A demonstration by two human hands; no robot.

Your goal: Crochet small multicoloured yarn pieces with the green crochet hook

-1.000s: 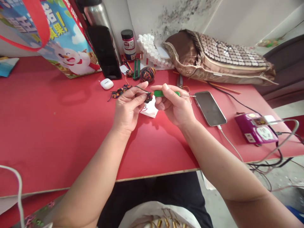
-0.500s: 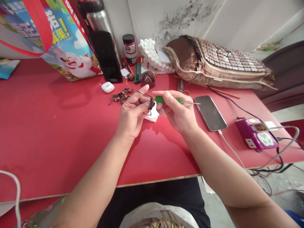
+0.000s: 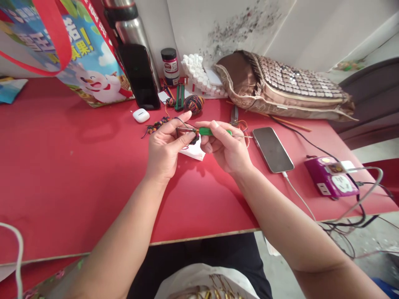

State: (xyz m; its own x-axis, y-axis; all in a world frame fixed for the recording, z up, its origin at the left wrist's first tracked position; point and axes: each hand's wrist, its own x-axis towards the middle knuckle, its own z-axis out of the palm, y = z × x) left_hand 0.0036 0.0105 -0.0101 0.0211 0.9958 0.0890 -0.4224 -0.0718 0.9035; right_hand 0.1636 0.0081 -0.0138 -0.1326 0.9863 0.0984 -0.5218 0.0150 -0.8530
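My left hand [image 3: 166, 147] pinches a small dark, multicoloured piece of crochet [image 3: 195, 139], with a strand of yarn running over the raised index finger. In my right hand [image 3: 226, 143] is a crochet hook [image 3: 205, 131] with a green handle, held level. Its metal front end reaches to the crochet at my left fingertips, and a thin metal shaft sticks out behind toward the phone. Behind the hands sits a ball of multicoloured yarn [image 3: 193, 104]. A finished-looking crocheted strip [image 3: 156, 125] lies partly behind my left hand. White paper [image 3: 196, 153] rests under the work.
A charging phone [image 3: 272, 149] and a purple power socket [image 3: 332, 176] are at right. Along the back stand a gift bag [image 3: 96, 79], a propped black phone [image 3: 140, 77], a jar [image 3: 170, 66] and a brown cushion [image 3: 286, 83]. A white earbud case [image 3: 141, 115] lies at left.
Both hands stay joined at the work and shift slightly. The hook's front end moves a little at the crochet, and the yarn over my left index finger changes its angle. The camera view tilts slightly.
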